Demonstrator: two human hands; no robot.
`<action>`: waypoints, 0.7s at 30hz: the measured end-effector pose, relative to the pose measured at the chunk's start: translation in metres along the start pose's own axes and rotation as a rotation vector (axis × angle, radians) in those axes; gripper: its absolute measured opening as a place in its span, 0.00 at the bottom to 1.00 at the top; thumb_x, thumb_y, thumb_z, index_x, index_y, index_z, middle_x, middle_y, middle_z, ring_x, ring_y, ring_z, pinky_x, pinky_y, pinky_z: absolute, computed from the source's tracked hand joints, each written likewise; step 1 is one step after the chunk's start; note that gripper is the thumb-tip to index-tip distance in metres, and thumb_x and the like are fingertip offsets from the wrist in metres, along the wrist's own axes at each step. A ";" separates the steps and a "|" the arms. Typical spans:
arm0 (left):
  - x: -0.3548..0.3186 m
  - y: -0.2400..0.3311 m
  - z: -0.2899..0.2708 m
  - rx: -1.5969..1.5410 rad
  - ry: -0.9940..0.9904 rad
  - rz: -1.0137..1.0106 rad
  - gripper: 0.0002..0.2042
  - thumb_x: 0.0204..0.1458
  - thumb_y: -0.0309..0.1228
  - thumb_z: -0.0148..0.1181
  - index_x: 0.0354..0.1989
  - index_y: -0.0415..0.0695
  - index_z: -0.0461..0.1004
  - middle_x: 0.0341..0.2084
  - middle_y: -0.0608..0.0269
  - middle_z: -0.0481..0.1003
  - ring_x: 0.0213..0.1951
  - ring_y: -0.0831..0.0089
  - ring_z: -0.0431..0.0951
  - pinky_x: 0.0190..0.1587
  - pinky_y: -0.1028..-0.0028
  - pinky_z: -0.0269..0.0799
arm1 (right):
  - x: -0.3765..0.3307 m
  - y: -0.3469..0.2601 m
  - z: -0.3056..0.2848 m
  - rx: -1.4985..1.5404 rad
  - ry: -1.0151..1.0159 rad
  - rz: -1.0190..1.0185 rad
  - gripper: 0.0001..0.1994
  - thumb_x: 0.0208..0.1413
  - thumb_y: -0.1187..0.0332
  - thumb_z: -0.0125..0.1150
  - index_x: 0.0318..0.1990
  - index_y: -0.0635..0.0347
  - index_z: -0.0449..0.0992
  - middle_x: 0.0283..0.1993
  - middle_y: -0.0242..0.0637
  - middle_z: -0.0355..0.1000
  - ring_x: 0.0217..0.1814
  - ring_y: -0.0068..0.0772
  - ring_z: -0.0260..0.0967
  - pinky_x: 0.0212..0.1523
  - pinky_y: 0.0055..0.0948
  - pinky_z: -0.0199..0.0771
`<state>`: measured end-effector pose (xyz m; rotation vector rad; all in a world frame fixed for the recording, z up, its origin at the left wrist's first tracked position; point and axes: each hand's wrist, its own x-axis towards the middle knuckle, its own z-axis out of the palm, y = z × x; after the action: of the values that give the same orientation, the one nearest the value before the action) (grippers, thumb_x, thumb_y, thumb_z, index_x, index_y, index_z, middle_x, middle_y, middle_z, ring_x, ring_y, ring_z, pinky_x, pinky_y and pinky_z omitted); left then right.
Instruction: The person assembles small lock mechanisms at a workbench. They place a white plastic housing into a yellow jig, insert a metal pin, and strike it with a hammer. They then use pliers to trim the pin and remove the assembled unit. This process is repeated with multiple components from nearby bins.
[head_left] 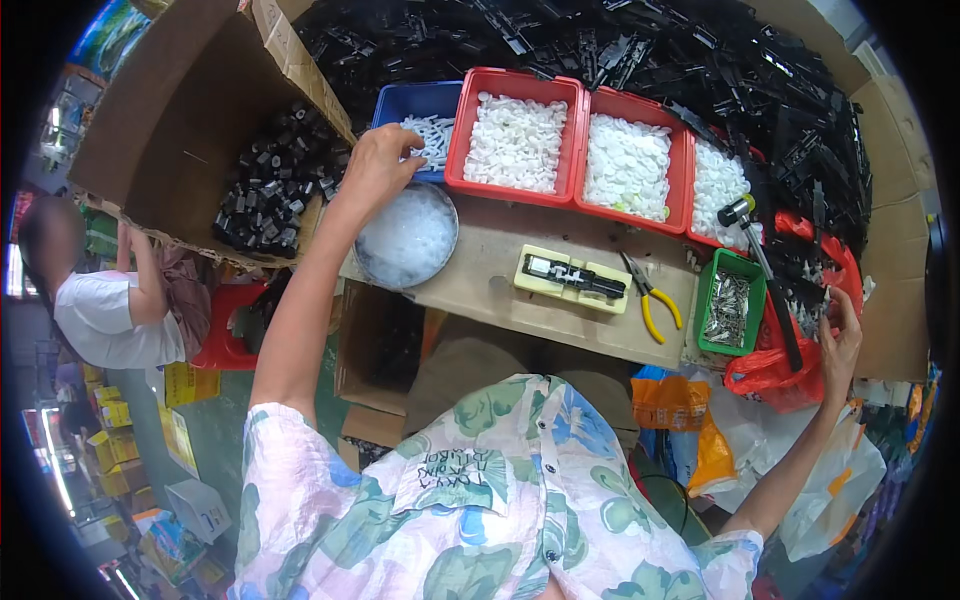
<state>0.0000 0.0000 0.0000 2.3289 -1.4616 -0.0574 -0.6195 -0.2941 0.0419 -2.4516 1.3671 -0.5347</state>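
My left hand (378,165) is at the near left corner of a blue tray (393,104) of small white plastic parts (432,137). Its thumb and index finger are curved with a gap between them, and nothing shows in it. Far to the right, my right hand (843,338) is beside a red plastic bag (768,371) with small parts in it. Those fingers are bent together at the tips; what they hold, if anything, is too small to make out. Between the hands, a black mechanical part (572,277) lies in a cream-coloured block fixture (526,282) on the bench.
A round bowl (408,236) of whitish material, yellow-handled pliers (652,300), a green tray (757,318) of metal pins and a hammer (765,265) are nearby. Red trays (576,150) hold white pieces. Black parts (600,45) pile behind. A person (120,310) sits left, beside a cardboard box (165,140).
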 end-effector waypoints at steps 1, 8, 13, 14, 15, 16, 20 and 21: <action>0.004 -0.004 0.002 -0.009 -0.006 0.013 0.11 0.46 0.30 0.68 0.37 0.39 0.83 0.33 0.47 0.80 0.38 0.53 0.81 0.45 0.60 0.75 | -0.001 -0.008 0.002 0.014 0.006 -0.014 0.27 0.55 0.83 0.54 0.64 0.57 0.69 0.34 0.29 0.63 0.35 0.21 0.60 0.38 0.23 0.65; -0.016 -0.003 -0.013 -0.100 0.196 0.034 0.09 0.47 0.29 0.67 0.34 0.38 0.83 0.28 0.50 0.79 0.34 0.55 0.80 0.41 0.61 0.75 | -0.012 -0.039 0.000 0.140 0.031 -0.103 0.27 0.58 0.83 0.52 0.67 0.59 0.67 0.39 0.24 0.66 0.35 0.16 0.59 0.38 0.21 0.63; -0.070 -0.040 -0.042 -0.014 0.259 -0.169 0.06 0.47 0.25 0.66 0.33 0.38 0.82 0.28 0.51 0.78 0.33 0.54 0.80 0.39 0.61 0.75 | -0.015 -0.038 0.011 0.401 -0.019 0.025 0.23 0.62 0.81 0.53 0.64 0.61 0.66 0.39 0.24 0.66 0.36 0.12 0.59 0.36 0.15 0.61; -0.079 -0.056 -0.040 0.085 0.254 -0.130 0.05 0.47 0.24 0.66 0.33 0.37 0.82 0.29 0.51 0.79 0.32 0.53 0.80 0.38 0.60 0.75 | -0.014 -0.041 0.013 0.399 -0.039 0.032 0.22 0.62 0.81 0.53 0.63 0.60 0.66 0.39 0.24 0.65 0.35 0.12 0.59 0.36 0.15 0.62; -0.082 -0.060 -0.036 0.073 0.239 -0.139 0.05 0.47 0.24 0.65 0.33 0.37 0.82 0.29 0.51 0.79 0.33 0.53 0.80 0.38 0.60 0.74 | -0.012 -0.044 0.014 0.396 -0.058 0.038 0.21 0.62 0.80 0.53 0.62 0.60 0.66 0.38 0.24 0.65 0.35 0.12 0.60 0.35 0.15 0.62; -0.083 -0.064 -0.034 0.061 0.223 -0.147 0.05 0.48 0.24 0.65 0.33 0.37 0.82 0.29 0.51 0.79 0.33 0.53 0.80 0.38 0.60 0.74 | -0.010 -0.047 0.016 0.393 -0.076 0.044 0.20 0.62 0.80 0.53 0.61 0.60 0.66 0.37 0.24 0.64 0.35 0.12 0.60 0.35 0.15 0.63; -0.078 -0.051 -0.033 0.004 0.262 -0.122 0.05 0.48 0.24 0.65 0.33 0.37 0.82 0.29 0.50 0.78 0.34 0.52 0.81 0.39 0.59 0.75 | -0.004 -0.081 0.029 0.392 -0.019 -0.020 0.15 0.62 0.79 0.55 0.55 0.59 0.67 0.31 0.24 0.61 0.31 0.12 0.56 0.32 0.14 0.57; -0.072 -0.038 -0.035 -0.047 0.255 -0.117 0.05 0.48 0.24 0.65 0.32 0.37 0.82 0.29 0.50 0.78 0.35 0.52 0.80 0.40 0.59 0.75 | -0.004 -0.086 0.028 0.388 -0.018 -0.013 0.14 0.63 0.79 0.55 0.54 0.60 0.67 0.31 0.24 0.62 0.31 0.12 0.57 0.31 0.15 0.57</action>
<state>0.0077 0.0877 0.0073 2.2842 -1.1885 0.1665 -0.5444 -0.2452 0.0517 -2.1460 1.1176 -0.7052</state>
